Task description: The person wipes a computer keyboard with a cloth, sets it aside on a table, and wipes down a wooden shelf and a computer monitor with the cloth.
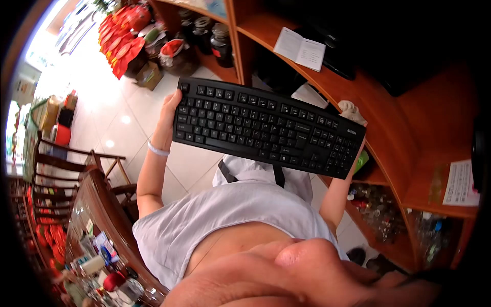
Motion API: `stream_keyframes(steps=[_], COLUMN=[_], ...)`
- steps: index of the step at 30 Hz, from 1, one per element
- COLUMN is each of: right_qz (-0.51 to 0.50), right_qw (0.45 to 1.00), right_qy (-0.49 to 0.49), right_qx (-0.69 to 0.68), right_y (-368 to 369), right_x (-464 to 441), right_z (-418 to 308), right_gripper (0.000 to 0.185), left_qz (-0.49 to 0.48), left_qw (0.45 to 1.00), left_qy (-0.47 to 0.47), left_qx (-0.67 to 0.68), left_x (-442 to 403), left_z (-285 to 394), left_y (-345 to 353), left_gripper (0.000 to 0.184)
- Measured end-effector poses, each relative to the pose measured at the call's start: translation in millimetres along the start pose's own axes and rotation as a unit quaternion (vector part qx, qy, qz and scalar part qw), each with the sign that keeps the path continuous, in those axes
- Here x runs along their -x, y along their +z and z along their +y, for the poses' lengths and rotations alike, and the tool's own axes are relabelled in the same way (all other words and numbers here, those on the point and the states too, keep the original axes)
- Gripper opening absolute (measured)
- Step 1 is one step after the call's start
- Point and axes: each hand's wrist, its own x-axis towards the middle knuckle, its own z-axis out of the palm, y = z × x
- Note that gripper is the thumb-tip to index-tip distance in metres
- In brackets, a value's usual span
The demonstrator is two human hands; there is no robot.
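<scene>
A black computer keyboard (266, 125) is held up in front of my body, keys facing me, sloping down to the right. My left hand (173, 105) is closed on its left end, thumb along the edge, with a pale band (158, 149) around the wrist. At the right end my right hand (354, 162) grips the keyboard, its fingers mostly hidden behind it. A crumpled beige cloth (352, 111) shows at the upper right corner of the keyboard, apparently against the right hand; how it is held cannot be made out.
A wooden desk (378, 120) with shelves curves along the right, bearing an open booklet (300, 48) and a printed sheet (462, 184). Dark jars (221, 45) and red decorations (123, 43) stand at the upper left. Wooden chairs (56, 163) and a cluttered table (94, 204) are at left.
</scene>
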Motion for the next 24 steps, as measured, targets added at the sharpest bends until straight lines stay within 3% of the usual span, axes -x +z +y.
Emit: stream_keyframes(steps=[1,3,4,6,7,9,13,16,19,23,24], right_qz=[0.0,0.154,0.154,0.159,0.154,0.206,0.182,0.2,0.208,0.212,0.156], right_qw=[1.0,0.969,0.969,0.957,0.967,0.943,0.952,0.951,0.939,0.952,0.966], right_qy=[0.0,0.141,0.141,0.027,0.061,-0.008,-0.041,0.029,0.027,-0.001,0.009], right_qx=[0.0,0.131,0.132,0.242,0.195,0.26,0.242,0.232,0.271,0.219,0.206], right_y=[-4.9,-12.2,-16.6,-24.6,-20.5,-14.3,2.9,0.1,-1.6,17.1,13.3], right_x=[5.5,-10.1,-10.7,-27.3,-27.0,-38.1,-47.4,-69.0,-84.0,-106.0,-110.7], right_z=[-7.1,-0.3,10.4,41.2,40.2,88.7,125.9,141.6,157.1,148.8,146.1], right_gripper=[0.047,0.041,0.041,0.045,0.043,0.041,0.032,0.03,0.032,0.035,0.036], left_qz=[0.003,-0.016,-0.024,-0.011,-0.011,-0.019,0.003,0.027,0.052,0.078,0.091], left_qw=[1.0,0.992,0.989,0.982,0.98,0.973,0.965,0.962,0.961,0.965,0.965], left_qy=[0.017,0.087,0.104,0.132,0.132,0.158,0.178,0.177,0.184,0.155,0.148], left_qx=[-0.002,-0.087,-0.106,-0.135,-0.148,-0.168,-0.194,-0.207,-0.201,-0.197,-0.197], left_x=[-3.1,25.9,21.7,33.8,43.3,64.2,75.5,83.7,86.7,91.6,93.4], left_z=[6.9,58.7,62.9,78.9,92.9,113.1,121.3,123.4,123.7,126.4,125.5], left_y=[5.2,-5.7,-21.7,-38.0,-29.3,-30.8,-37.1,-43.0,-49.3,-68.6,-66.7], left_gripper=[0.043,0.038,0.038,0.039,0.041,0.043,0.041,0.039,0.037,0.035,0.033])
